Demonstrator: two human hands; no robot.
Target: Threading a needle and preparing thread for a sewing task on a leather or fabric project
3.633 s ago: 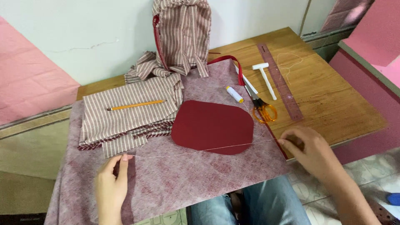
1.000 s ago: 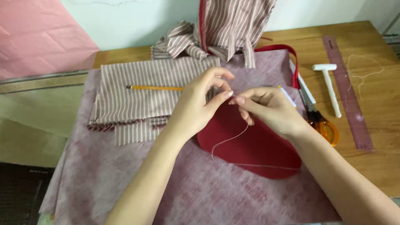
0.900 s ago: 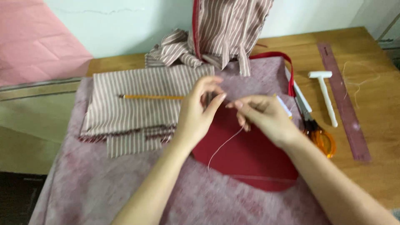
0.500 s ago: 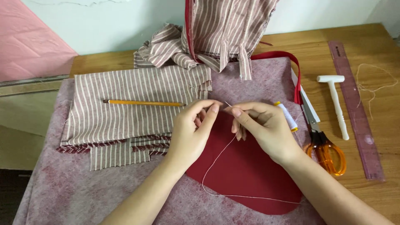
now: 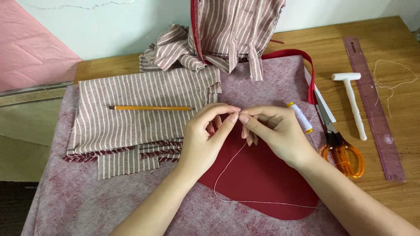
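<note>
Your left hand (image 5: 205, 140) and your right hand (image 5: 275, 133) are together above the dark red fabric piece (image 5: 262, 179), with the fingertips almost touching each other. Both hands pinch a thin pale thread (image 5: 227, 168) between thumb and forefinger. If there is a needle between the fingertips, it is too small to see. From the fingers the thread hangs down in a loop over the red piece, and then it runs to the right along the lower edge of this piece.

The red piece lies flat on a mottled pink felt sheet (image 5: 87, 205), which covers the wooden table (image 5: 393, 183). To the left of your hands there is a folded striped fabric (image 5: 131, 122), and a yellow pencil (image 5: 151, 108) lies on top of it. More striped fabric with a red strap (image 5: 297, 54) is heaped at the back. Just beside your right hand lies a small white thread spool (image 5: 301, 118). Further right there are scissors with orange handles (image 5: 343, 153), a white T-shaped tool (image 5: 352, 105) and a pink transparent ruler (image 5: 372, 105). A loose thread (image 5: 393, 83) lies near the ruler.
</note>
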